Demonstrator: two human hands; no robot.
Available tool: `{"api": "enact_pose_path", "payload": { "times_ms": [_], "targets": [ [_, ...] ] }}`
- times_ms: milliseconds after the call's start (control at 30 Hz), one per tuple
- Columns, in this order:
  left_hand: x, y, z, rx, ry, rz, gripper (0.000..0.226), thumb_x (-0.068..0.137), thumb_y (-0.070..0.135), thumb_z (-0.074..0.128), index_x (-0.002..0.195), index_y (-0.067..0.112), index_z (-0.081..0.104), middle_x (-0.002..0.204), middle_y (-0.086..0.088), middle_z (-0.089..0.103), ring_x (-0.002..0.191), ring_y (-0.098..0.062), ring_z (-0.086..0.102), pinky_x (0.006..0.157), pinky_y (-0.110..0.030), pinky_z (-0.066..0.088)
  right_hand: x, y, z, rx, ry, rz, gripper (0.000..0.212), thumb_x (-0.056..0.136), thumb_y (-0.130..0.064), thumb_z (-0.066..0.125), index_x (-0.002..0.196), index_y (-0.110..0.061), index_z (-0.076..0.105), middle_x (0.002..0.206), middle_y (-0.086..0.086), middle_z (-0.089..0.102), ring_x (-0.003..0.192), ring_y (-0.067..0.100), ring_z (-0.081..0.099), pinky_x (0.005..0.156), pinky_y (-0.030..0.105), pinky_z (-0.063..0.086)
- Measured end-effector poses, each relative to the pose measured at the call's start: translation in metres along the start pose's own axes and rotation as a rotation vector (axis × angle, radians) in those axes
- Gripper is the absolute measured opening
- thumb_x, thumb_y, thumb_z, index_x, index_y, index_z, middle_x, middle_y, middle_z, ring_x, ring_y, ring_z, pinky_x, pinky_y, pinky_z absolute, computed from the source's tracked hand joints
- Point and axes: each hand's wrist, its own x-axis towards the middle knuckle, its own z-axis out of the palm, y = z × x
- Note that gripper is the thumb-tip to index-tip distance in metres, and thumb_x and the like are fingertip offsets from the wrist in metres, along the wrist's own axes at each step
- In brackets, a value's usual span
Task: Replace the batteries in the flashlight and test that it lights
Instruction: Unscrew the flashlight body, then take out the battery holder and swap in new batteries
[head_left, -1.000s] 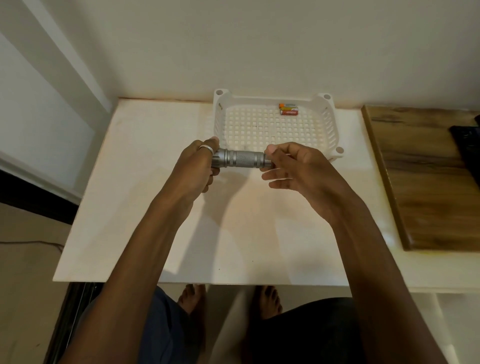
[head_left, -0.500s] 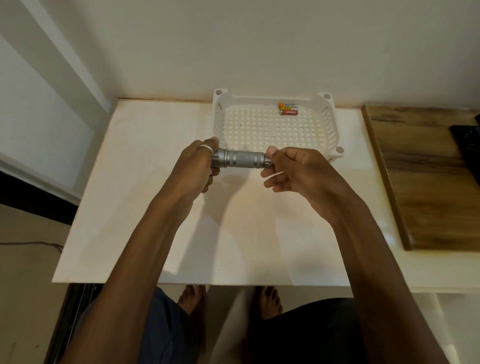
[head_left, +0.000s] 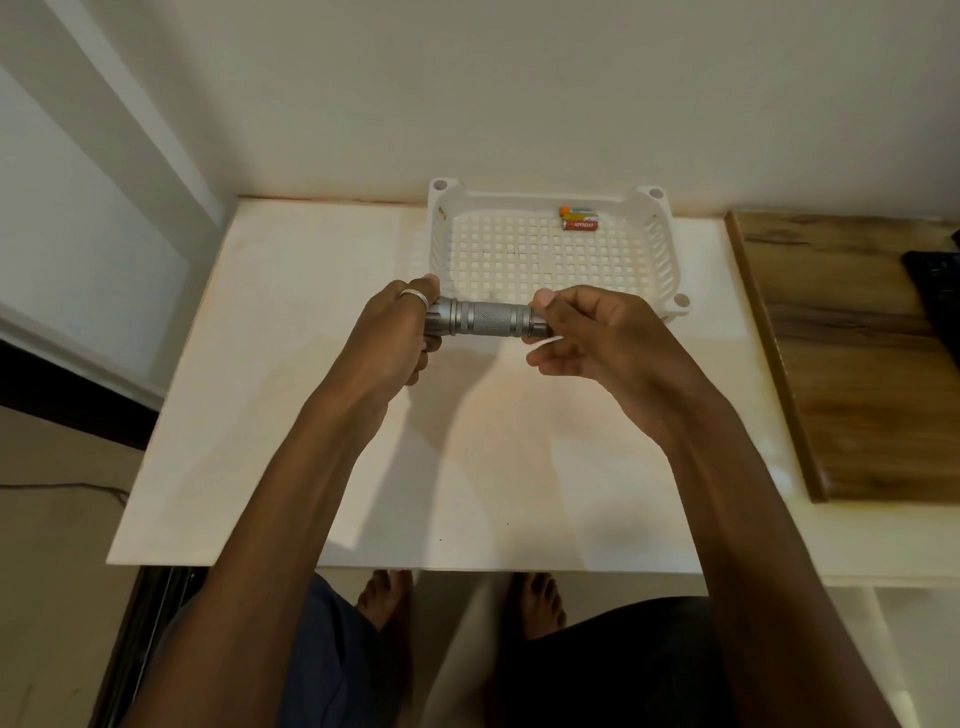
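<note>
A silver metal flashlight (head_left: 485, 322) with a knurled barrel is held level above the white table, just in front of the basket. My left hand (head_left: 400, 332), with a ring on one finger, grips its wide head end, which is hidden in the palm. My right hand (head_left: 587, 343) pinches the tail end between thumb and fingertips, and a thin white cord shows under those fingers. Several small batteries (head_left: 578, 219), orange and red, lie at the back of the white perforated basket (head_left: 670, 270).
The white table (head_left: 270, 415) runs left and toward me, with its front edge near my knees. A wooden board (head_left: 852, 353) lies on the right, with a dark object (head_left: 935, 280) at its far edge. A wall stands right behind the basket.
My right hand's fingers have shifted round the flashlight's tail end, first curling in and now spread again. The flashlight and my left hand stay where they were.
</note>
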Motion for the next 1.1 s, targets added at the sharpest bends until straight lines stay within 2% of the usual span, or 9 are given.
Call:
{"api": "enact_pose_path", "payload": {
  "times_ms": [167, 300, 500, 600, 733, 833, 900, 1000, 1100],
  "targets": [
    [-0.001, 0.002, 0.001, 0.017, 0.001, -0.019, 0.027, 0.1, 0.042, 0.044, 0.102, 0.021, 0.062, 0.04, 0.016, 0.045, 0.032, -0.003, 0.034, 0.034, -0.015, 0.029, -0.002, 0.0, -0.005, -0.054, -0.027, -0.08, 0.008, 0.096, -0.011, 0.072, 0.102, -0.01, 0.075, 0.089, 0.007, 0.078, 0.081, 0.015, 0.076, 0.076, 0.023, 0.06],
    [-0.001, 0.003, 0.002, 0.025, -0.009, -0.022, 0.024, 0.1, 0.041, 0.044, 0.095, 0.023, 0.06, 0.04, 0.016, 0.044, 0.032, -0.003, 0.033, 0.034, -0.015, 0.028, -0.004, 0.001, -0.012, -0.118, -0.036, -0.146, 0.022, 0.084, -0.007, 0.082, 0.103, -0.016, 0.076, 0.094, 0.0, 0.079, 0.086, 0.012, 0.077, 0.081, 0.024, 0.06],
    [-0.001, 0.003, -0.002, 0.039, 0.006, -0.023, 0.028, 0.1, 0.04, 0.043, 0.104, 0.02, 0.062, 0.039, 0.016, 0.043, 0.031, -0.004, 0.032, 0.034, -0.015, 0.027, -0.006, 0.0, -0.016, -0.246, 0.007, -0.292, 0.031, 0.074, 0.006, 0.084, 0.088, -0.019, 0.074, 0.096, -0.006, 0.078, 0.089, 0.01, 0.075, 0.08, 0.027, 0.058],
    [-0.001, 0.004, -0.005, -0.024, 0.013, -0.034, 0.029, 0.101, 0.038, 0.042, 0.1, 0.019, 0.063, 0.04, 0.015, 0.039, 0.032, -0.005, 0.028, 0.035, -0.015, 0.025, -0.004, 0.003, -0.021, -0.184, 0.023, -0.227, 0.031, 0.074, 0.002, 0.086, 0.09, -0.021, 0.073, 0.094, -0.003, 0.079, 0.09, 0.013, 0.077, 0.076, 0.024, 0.057],
    [-0.002, 0.008, -0.008, -0.106, 0.024, -0.055, 0.027, 0.102, 0.038, 0.042, 0.083, 0.021, 0.052, 0.041, 0.012, 0.037, 0.034, -0.007, 0.025, 0.035, -0.016, 0.022, -0.001, 0.015, -0.023, -0.248, -0.037, -0.063, 0.034, 0.079, 0.0, 0.085, 0.102, -0.022, 0.073, 0.106, 0.008, 0.075, 0.098, 0.022, 0.077, 0.088, 0.034, 0.058],
    [-0.003, 0.01, -0.008, -0.133, 0.034, -0.059, 0.028, 0.102, 0.038, 0.043, 0.079, 0.022, 0.048, 0.041, 0.011, 0.036, 0.034, -0.008, 0.023, 0.035, -0.015, 0.021, 0.002, 0.025, -0.02, -0.59, -0.028, -0.053, 0.03, 0.084, -0.007, 0.081, 0.107, -0.024, 0.073, 0.107, -0.005, 0.073, 0.101, 0.013, 0.073, 0.073, 0.013, 0.049],
    [-0.004, 0.01, -0.009, -0.139, 0.034, -0.056, 0.029, 0.101, 0.038, 0.043, 0.078, 0.022, 0.047, 0.041, 0.011, 0.036, 0.034, -0.008, 0.023, 0.035, -0.015, 0.021, 0.003, 0.028, -0.017, -0.741, 0.009, -0.091, 0.029, 0.085, -0.008, 0.08, 0.11, -0.021, 0.074, 0.107, -0.007, 0.069, 0.1, 0.01, 0.068, 0.072, 0.004, 0.044],
    [-0.005, 0.009, -0.009, -0.15, 0.021, -0.053, 0.029, 0.101, 0.038, 0.043, 0.079, 0.022, 0.048, 0.042, 0.011, 0.037, 0.034, -0.008, 0.024, 0.035, -0.015, 0.022, 0.003, 0.029, -0.014, -0.809, 0.027, -0.146, 0.03, 0.083, -0.007, 0.081, 0.11, -0.018, 0.075, 0.103, -0.011, 0.064, 0.091, 0.003, 0.061, 0.072, -0.005, 0.04],
    [-0.005, 0.009, -0.01, -0.149, 0.011, -0.053, 0.029, 0.101, 0.039, 0.043, 0.079, 0.022, 0.049, 0.042, 0.011, 0.037, 0.035, -0.008, 0.024, 0.035, -0.015, 0.022, 0.003, 0.029, -0.011, -0.852, 0.029, -0.128, 0.03, 0.08, -0.008, 0.084, 0.104, -0.022, 0.075, 0.092, -0.021, 0.06, 0.083, -0.006, 0.057, 0.068, -0.004, 0.039]
  ]
}}
